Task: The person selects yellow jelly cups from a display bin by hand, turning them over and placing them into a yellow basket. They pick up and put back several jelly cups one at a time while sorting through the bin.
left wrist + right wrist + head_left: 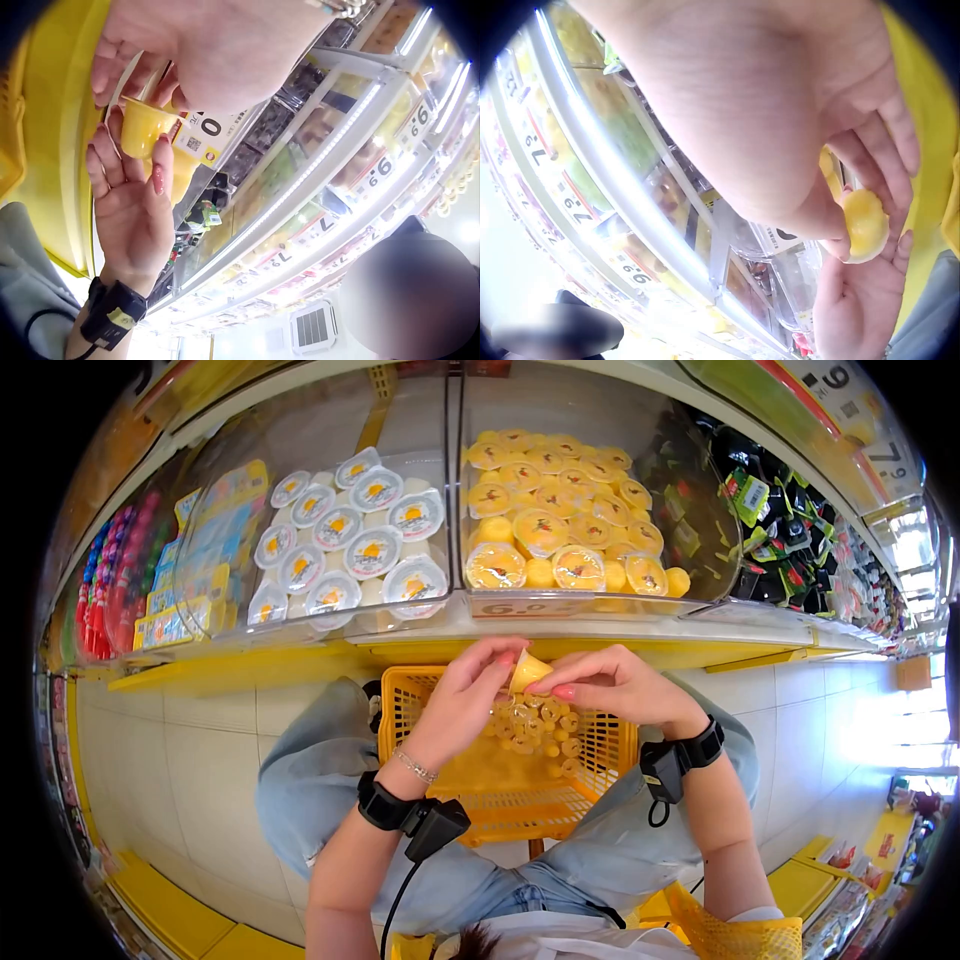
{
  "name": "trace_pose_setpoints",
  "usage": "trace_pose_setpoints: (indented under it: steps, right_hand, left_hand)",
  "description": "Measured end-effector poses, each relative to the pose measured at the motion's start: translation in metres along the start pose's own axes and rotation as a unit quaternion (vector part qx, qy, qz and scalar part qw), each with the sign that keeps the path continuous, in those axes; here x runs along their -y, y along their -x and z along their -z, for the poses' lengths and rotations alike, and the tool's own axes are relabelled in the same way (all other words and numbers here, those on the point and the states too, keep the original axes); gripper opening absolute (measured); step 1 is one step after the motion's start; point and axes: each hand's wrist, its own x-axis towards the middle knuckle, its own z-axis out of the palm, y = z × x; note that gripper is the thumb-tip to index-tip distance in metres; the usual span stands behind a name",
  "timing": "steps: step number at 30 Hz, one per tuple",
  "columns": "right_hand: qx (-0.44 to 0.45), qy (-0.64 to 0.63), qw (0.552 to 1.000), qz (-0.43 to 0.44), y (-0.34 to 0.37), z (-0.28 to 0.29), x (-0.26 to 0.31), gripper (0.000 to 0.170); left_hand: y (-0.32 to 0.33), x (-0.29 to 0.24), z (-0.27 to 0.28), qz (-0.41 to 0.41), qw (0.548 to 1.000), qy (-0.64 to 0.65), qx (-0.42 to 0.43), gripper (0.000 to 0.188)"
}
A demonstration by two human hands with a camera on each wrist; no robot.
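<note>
A small yellow jelly cup [528,671] is held between both hands, above the shopping basket. My left hand [462,695] has its thumb and fingertips at the wide rim, on the cup's left side. With thumb and fingers, my right hand [620,685] pinches the cup's lower body from the right. In the left wrist view the jelly cup [146,131] is tilted, with its flanged rim toward the left fingers. The right wrist view shows its rounded yellow base [866,225] close to the right thumb. Below, the yellow basket [408,682] contains several small yellow cups [530,722].
In front, a clear-walled shelf bin holds many yellow jelly cups [541,532]. White-lidded cups [340,527] fill the bin to its left. Dark packets [780,530] lie at the right. A yellow shelf edge [560,652] runs just beyond the hands. The person's knees flank the basket.
</note>
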Motion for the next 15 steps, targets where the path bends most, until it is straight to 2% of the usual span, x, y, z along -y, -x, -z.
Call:
trace_pose_setpoints:
  steps: [2, 6, 9, 15]
  right_hand:
    - [-0.022, -0.042, 0.999, 0.015, 0.002, 0.002, 0.0, 0.023]
    - [-0.041, -0.125, 0.99, 0.047, 0.005, 0.005, -0.005, 0.02]
    - [-0.047, -0.136, 0.988, 0.057, 0.007, 0.006, -0.004, 0.018]
    - [-0.069, -0.122, 0.977, 0.162, 0.013, 0.013, 0.011, 0.019]
  left_hand:
    - [0.002, -0.002, -0.003, 0.015, 1.0, 0.023, 0.013, 0.033]
    - [0.001, 0.004, -0.005, -0.02, 0.999, 0.039, 0.026, 0.035]
    - [0.001, 0.002, -0.006, -0.039, 0.998, 0.033, 0.028, 0.035]
    - [0.004, -0.005, -0.01, -0.072, 0.995, 0.054, 0.052, 0.032]
